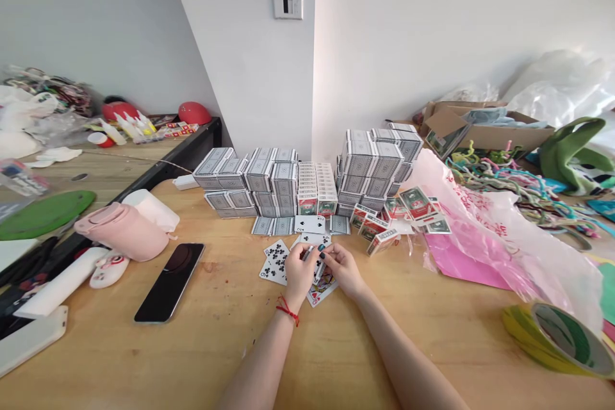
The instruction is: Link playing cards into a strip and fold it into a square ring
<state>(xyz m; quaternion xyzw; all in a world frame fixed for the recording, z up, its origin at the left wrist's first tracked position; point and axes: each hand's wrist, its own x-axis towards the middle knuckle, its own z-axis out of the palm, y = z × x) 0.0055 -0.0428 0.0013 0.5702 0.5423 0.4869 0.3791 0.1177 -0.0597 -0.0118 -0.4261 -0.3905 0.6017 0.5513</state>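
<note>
My left hand, with a red string bracelet at its wrist, is closed in a pinch at the middle of the table. Close against it, my right hand, with dark-painted nails, pinches too. Between them is a playing card, partly covered by the fingers. Face-up club cards are fanned by the left hand, and a red-suited face card lies under the right. Beyond the fingertips rests a two of spades. Face-down cards lie flat in front of the stacks.
Blocks of stacked cards and taller stacks stand along the wall, with card boxes at right. A phone and a pink cup lie at left. Yellow tape and pink plastic occupy the right.
</note>
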